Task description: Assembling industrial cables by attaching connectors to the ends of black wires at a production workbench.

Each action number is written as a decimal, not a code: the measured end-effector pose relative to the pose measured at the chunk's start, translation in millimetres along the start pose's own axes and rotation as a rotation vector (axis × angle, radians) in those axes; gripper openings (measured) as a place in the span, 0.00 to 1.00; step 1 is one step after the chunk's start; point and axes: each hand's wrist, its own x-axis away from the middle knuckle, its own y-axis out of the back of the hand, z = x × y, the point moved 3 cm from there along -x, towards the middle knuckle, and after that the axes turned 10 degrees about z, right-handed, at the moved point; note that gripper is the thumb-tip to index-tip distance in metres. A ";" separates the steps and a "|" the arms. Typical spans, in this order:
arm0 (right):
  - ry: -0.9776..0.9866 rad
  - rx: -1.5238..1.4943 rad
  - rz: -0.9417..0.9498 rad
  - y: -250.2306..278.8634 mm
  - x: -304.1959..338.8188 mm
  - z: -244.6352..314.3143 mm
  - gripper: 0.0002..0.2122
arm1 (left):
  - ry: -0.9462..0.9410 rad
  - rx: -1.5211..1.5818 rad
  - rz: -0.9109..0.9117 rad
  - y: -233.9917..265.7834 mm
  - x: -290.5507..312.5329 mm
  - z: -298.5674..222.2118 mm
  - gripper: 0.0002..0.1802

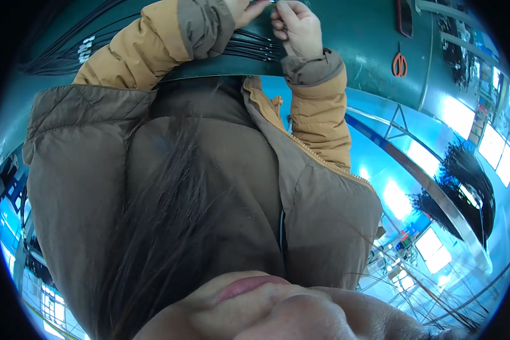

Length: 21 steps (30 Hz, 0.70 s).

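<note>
My left hand (245, 12) and my right hand (300, 29) meet at the top edge of the head view, over the green table (357, 51). Thumb and fingers of each are pinched together. A small thing sits between the fingertips, too small and cut off by the picture's edge to name. Below the hands, a bundle of black cables (252, 46) lies along the table's near edge, its ends pointing toward my right wrist. More black cables (56, 61) run off to the left under my left sleeve, with small white pieces (85, 50) among them.
Right of my right hand lie orange-handled snips (399, 64) and a dark phone-like slab (404, 20). Further right, metal rails (464, 42) stand beside bunches of black cables (452, 56). Another thick black bunch (467, 181) hangs over a curved metal bar (430, 184).
</note>
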 end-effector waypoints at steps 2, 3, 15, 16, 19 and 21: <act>0.042 -0.022 -0.003 -8.3 6.8 9.0 0.06 | -0.005 0.047 -0.046 -2.5 4.1 1.7 0.04; 0.088 -0.045 -0.020 -14.4 9.2 15.3 0.05 | -0.034 0.030 -0.061 -0.3 5.1 1.4 0.05; 0.029 -0.165 -0.074 -9.3 5.8 14.8 0.02 | 0.304 -0.334 0.239 146.8 109.7 73.8 0.04; 0.019 -0.149 -0.087 -6.4 7.2 15.8 0.02 | 0.337 -0.366 0.240 159.9 124.0 82.6 0.04; -0.012 -0.078 -0.136 6.7 13.7 16.0 0.02 | 0.408 -0.455 0.273 186.7 162.0 108.6 0.03; -0.029 -0.043 -0.139 3.9 16.5 15.6 0.02 | 0.482 -0.433 0.270 205.0 193.8 116.2 0.03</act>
